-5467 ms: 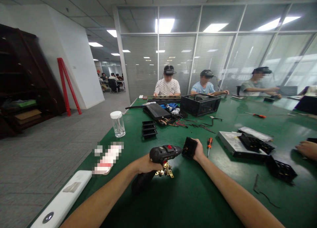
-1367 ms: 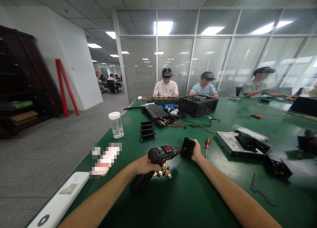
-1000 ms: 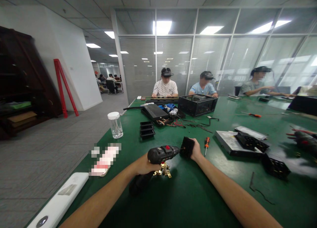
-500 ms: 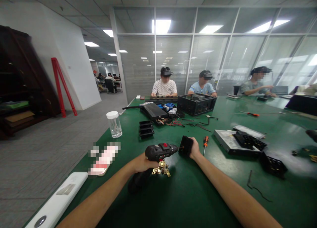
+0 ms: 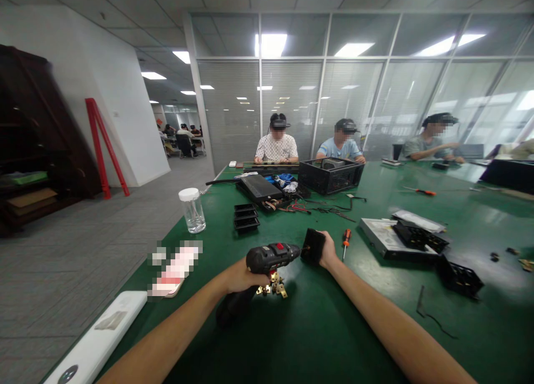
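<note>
My left hand point(image 5: 241, 275) is wrapped round the grip of a black cordless drill point(image 5: 271, 257), whose chuck points to the right. In my right hand point(image 5: 328, 251) is a small black plastic housing point(image 5: 312, 246), tilted so that one side faces the drill. The bit's tip reaches the housing; how deep it sits I cannot tell. Several brass-coloured metal brackets point(image 5: 277, 285) lie in a pile under the drill. A screwdriver point(image 5: 346, 240) with an orange and black handle lies just right of my right hand.
Black trays point(image 5: 246, 220) and a lidded clear jar point(image 5: 192, 211) stand to the left. Behind them are a flat black case point(image 5: 262, 188), wires and an open black computer case point(image 5: 331, 175). A metal tray point(image 5: 381, 242) and another black housing point(image 5: 461, 278) lie right. People sit across the table.
Both hands, the drill and the housing stay almost in place. A dark shape at the right edge and a pale blur near it are gone; small dark pieces show there more plainly.
</note>
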The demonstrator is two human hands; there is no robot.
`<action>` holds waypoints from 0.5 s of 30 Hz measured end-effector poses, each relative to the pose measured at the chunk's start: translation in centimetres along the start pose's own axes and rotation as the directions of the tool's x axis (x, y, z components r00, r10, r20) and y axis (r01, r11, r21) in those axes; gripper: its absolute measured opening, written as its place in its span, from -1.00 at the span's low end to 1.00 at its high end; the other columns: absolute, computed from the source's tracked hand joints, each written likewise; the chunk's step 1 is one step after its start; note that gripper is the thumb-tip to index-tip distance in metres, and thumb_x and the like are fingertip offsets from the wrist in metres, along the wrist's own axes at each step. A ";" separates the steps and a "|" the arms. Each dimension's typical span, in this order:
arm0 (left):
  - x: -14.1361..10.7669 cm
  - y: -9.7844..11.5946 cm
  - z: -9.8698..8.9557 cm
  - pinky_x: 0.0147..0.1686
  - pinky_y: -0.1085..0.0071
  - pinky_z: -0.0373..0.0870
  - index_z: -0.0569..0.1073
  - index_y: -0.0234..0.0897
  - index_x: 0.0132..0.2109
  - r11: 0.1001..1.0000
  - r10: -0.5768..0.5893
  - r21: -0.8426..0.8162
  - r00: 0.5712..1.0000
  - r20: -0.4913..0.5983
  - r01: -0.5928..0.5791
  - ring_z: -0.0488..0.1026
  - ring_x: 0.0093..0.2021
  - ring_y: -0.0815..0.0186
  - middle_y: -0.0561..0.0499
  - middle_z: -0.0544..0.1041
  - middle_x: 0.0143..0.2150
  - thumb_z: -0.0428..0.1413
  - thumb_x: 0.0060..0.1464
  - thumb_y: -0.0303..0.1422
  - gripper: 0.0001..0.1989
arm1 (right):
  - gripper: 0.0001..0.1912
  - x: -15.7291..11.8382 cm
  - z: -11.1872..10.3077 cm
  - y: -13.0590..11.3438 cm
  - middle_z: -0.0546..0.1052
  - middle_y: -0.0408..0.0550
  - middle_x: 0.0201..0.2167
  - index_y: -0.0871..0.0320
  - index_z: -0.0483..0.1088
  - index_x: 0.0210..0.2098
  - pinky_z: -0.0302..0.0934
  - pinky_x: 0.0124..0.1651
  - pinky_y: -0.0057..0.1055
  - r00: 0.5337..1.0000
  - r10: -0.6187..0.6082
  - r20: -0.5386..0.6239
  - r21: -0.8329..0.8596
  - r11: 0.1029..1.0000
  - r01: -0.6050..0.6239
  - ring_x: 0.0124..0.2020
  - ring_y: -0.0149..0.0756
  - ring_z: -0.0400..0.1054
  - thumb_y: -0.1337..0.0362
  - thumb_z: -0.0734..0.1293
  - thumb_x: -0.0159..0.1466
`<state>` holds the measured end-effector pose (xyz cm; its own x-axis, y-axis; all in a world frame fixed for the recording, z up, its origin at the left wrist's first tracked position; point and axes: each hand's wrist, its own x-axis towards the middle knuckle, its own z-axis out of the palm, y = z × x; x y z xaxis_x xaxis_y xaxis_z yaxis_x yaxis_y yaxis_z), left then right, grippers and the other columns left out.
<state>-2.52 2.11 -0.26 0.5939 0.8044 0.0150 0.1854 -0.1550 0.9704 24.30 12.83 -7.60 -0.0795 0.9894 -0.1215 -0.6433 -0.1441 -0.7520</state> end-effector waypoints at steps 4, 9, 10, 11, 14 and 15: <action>0.0 -0.2 0.0 -0.24 0.34 0.32 0.46 -0.35 -0.30 1.000 -0.022 -0.020 0.999 0.037 0.023 0.38 -0.31 0.26 0.00 0.47 -0.36 0.18 -0.19 -0.44 -0.79 | -0.80 0.0 0.1 0.0 0.34 -0.13 -0.73 0.13 0.25 -0.56 0.15 -0.62 -0.37 0.999 0.029 -0.015 0.015 0.999 -0.029 -0.69 -0.31 0.24 0.14 0.19 0.08; 0.0 -0.2 0.0 -0.25 0.35 0.33 0.46 -0.35 -0.24 0.999 0.003 -0.037 1.000 0.002 -0.003 0.39 -0.31 0.28 0.01 0.48 -0.35 0.23 -0.20 -0.38 -0.71 | -0.79 0.5 -0.3 0.2 0.36 -0.12 -0.71 0.14 0.27 -0.56 0.15 -0.61 -0.37 0.999 0.023 -0.037 -0.003 1.000 -0.023 -0.68 -0.30 0.25 0.14 0.19 0.08; 0.0 0.0 0.1 -0.23 0.35 0.33 0.46 -0.35 -0.22 1.000 0.017 -0.026 1.000 -0.009 -0.017 0.38 -0.30 0.29 0.02 0.48 -0.35 0.24 -0.20 -0.36 -0.68 | -0.79 0.6 -0.4 0.2 0.36 -0.12 -0.71 0.15 0.27 -0.56 0.15 -0.61 -0.37 0.999 0.027 -0.036 -0.002 1.000 -0.027 -0.68 -0.30 0.26 0.14 0.19 0.07; -0.1 0.2 0.1 -0.21 0.35 0.32 0.46 -0.35 -0.21 0.999 0.031 -0.011 0.999 -0.023 -0.032 0.37 -0.29 0.30 0.03 0.47 -0.34 0.25 -0.20 -0.34 -0.66 | -0.79 0.7 -0.5 0.2 0.36 -0.12 -0.71 0.15 0.27 -0.56 0.15 -0.61 -0.37 0.999 0.028 -0.034 0.000 1.000 -0.028 -0.68 -0.30 0.26 0.14 0.19 0.07; -0.1 0.8 0.3 -0.18 0.35 0.31 0.45 -0.35 -0.18 0.999 0.048 0.015 0.998 -0.036 -0.048 0.37 -0.28 0.31 0.02 0.47 -0.33 0.25 -0.17 -0.30 -0.64 | -0.79 0.7 -0.6 0.2 0.35 -0.12 -0.71 0.14 0.26 -0.56 0.15 -0.62 -0.37 0.999 0.025 -0.022 0.005 1.000 -0.025 -0.68 -0.31 0.25 0.14 0.19 0.08; -0.1 0.9 0.3 -0.16 0.34 0.31 0.45 -0.35 -0.17 0.998 0.054 0.017 0.998 -0.034 -0.054 0.37 -0.28 0.30 0.01 0.47 -0.32 0.25 -0.16 -0.29 -0.63 | -0.79 0.6 -0.6 0.2 0.35 -0.12 -0.71 0.13 0.25 -0.56 0.15 -0.62 -0.37 1.000 0.023 -0.016 0.005 1.000 -0.023 -0.69 -0.31 0.25 0.14 0.19 0.08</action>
<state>-2.16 1.70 0.55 0.5762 0.8137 0.0760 0.1667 -0.2080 0.9638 24.56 13.43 -8.21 -0.0827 0.9853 -0.1493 -0.6448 -0.1671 -0.7459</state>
